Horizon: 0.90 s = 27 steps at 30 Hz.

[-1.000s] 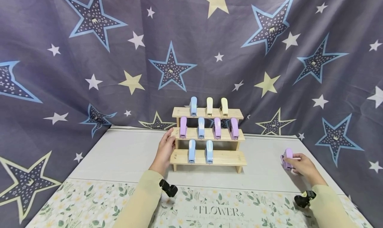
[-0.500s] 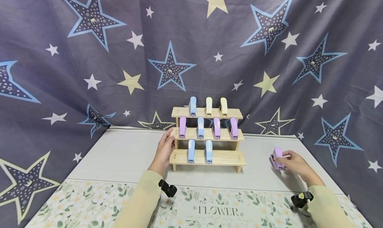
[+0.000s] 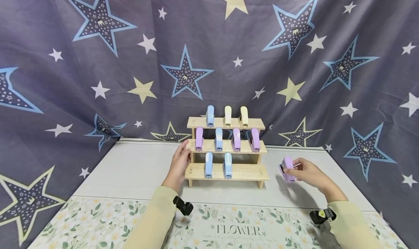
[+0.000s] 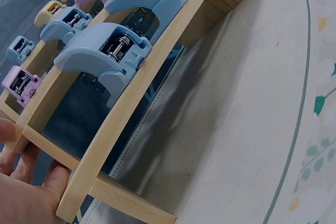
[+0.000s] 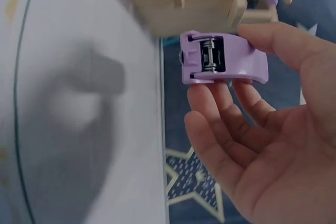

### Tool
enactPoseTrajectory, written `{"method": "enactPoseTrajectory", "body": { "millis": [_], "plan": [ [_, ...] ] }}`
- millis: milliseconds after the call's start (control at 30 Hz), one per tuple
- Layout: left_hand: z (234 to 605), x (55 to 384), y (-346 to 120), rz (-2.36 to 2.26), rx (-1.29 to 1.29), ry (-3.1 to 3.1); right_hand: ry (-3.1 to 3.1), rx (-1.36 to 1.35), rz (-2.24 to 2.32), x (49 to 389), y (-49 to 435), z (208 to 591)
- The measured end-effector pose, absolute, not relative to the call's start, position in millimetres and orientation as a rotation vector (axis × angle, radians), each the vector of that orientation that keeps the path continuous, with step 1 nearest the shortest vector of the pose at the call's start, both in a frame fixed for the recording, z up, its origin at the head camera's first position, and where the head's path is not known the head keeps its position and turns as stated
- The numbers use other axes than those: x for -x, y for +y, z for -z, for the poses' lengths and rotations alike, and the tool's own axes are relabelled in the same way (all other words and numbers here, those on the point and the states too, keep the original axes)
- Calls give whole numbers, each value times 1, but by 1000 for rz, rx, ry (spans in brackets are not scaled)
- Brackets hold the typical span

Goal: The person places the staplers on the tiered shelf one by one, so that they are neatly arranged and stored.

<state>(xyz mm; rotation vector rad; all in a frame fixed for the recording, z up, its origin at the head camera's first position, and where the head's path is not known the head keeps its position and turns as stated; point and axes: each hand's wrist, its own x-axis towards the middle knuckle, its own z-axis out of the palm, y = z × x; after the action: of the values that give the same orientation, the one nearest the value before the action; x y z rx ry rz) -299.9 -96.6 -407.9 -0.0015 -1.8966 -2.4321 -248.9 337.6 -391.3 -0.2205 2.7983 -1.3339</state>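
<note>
My right hand (image 3: 311,174) pinches a purple stapler (image 3: 288,169) between thumb and fingers, above the white tabletop and right of the wooden shelf stand. The right wrist view shows the same purple stapler (image 5: 226,59) from underneath its front, with the metal spring visible. At the stand's left end, my left hand (image 3: 180,163) grips the side of the three-tier wooden stand (image 3: 248,172). Two blue staplers (image 3: 208,165) stand on its bottom tier. Purple staplers (image 3: 236,140) and one blue stapler (image 3: 218,140) line the middle tier. The top tier carries a blue stapler (image 3: 210,116) and two yellow staplers (image 3: 244,116).
A flower-print cloth (image 3: 242,223) covers the front of the white table (image 3: 137,169). Behind and on both sides hangs a dark star-patterned curtain (image 3: 131,60). The bottom tier's right part (image 3: 250,172) is bare wood.
My right hand has carried the purple stapler leftward, closer to the stand. My left hand keeps its place on the stand's left side.
</note>
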Motion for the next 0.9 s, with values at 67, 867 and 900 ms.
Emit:
{"method": "enactPoseTrajectory", "body": {
  "millis": [67, 867, 900],
  "plan": [
    [414, 305, -97, 2432, 1, -1886, 2796, 255, 1329, 248, 330, 389],
    [427, 313, -97, 2384, 2, -1885, 2702, 458, 1464, 266, 252, 398],
    [427, 313, -97, 2383, -1, -1885, 2694, 451, 1477, 267, 249, 399]
  ]
}}
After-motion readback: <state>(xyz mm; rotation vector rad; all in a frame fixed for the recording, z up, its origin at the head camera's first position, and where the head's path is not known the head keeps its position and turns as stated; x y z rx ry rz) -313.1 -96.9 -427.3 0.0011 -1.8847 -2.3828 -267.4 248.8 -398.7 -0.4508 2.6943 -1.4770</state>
